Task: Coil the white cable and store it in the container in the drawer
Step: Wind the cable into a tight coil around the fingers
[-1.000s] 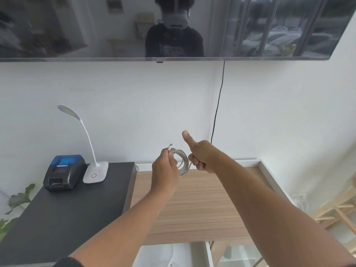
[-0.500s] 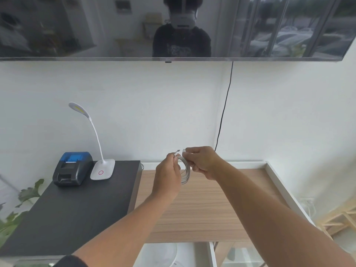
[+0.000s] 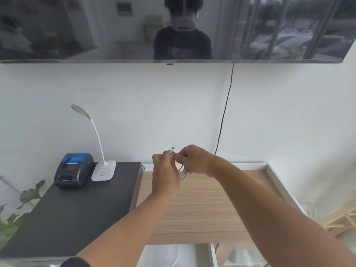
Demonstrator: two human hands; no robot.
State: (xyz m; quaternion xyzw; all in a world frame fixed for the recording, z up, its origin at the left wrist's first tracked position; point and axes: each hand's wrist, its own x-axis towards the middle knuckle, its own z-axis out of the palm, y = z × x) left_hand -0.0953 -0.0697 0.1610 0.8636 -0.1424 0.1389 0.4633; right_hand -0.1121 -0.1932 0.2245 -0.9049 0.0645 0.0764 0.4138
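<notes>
— Where's the white cable (image 3: 183, 173) sitting right now?

— It's hanging in loops between the two hands, up in the air over the wooden worktop (image 3: 208, 205). The left hand (image 3: 165, 176) is gripping the bundle, and the plug end (image 3: 172, 150) is poking up above its fingers.

— And the right hand (image 3: 196, 160)?

— It's curling round the top of the coil, touching the left. The black receipt printer (image 3: 74, 169) and white desk lamp (image 3: 103, 169) are standing well apart to the left.
</notes>
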